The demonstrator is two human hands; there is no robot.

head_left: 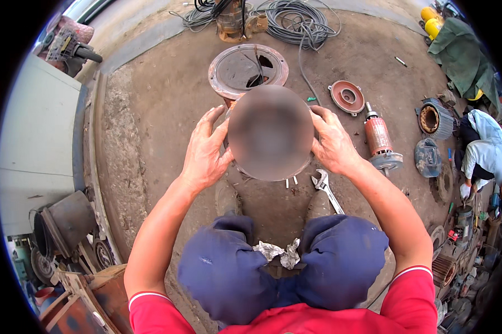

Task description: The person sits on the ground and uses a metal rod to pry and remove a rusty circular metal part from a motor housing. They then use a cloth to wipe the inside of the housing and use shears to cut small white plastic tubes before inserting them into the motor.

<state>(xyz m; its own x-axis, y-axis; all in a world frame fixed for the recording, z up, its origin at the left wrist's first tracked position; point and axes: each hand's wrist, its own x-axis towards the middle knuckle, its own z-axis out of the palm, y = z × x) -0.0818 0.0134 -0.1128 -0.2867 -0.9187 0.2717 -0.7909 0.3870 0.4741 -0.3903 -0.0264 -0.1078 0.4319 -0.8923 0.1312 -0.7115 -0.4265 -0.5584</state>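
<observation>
Both my arms reach forward, bringing my hands to opposite sides of a round part (270,133). Most of it is smeared by a blur, so its kind and surface cannot be made out. My left hand (206,147) curves round its left side, thumb near the lower edge. On the other side my right hand (334,142) grips it with bent fingers. Just beyond it stands a rusty round flanged housing (220,72) with a dark hole in its top. An adjustable wrench (330,193) lies by my right foot.
To the right are a reddish ring cover (346,97), a motor rotor (379,133) and a stator housing (436,119). A crouching co-worker (485,145) works among motor parts at far right. Coiled cable (301,22) lies ahead; wooden crates (95,295) stand lower left.
</observation>
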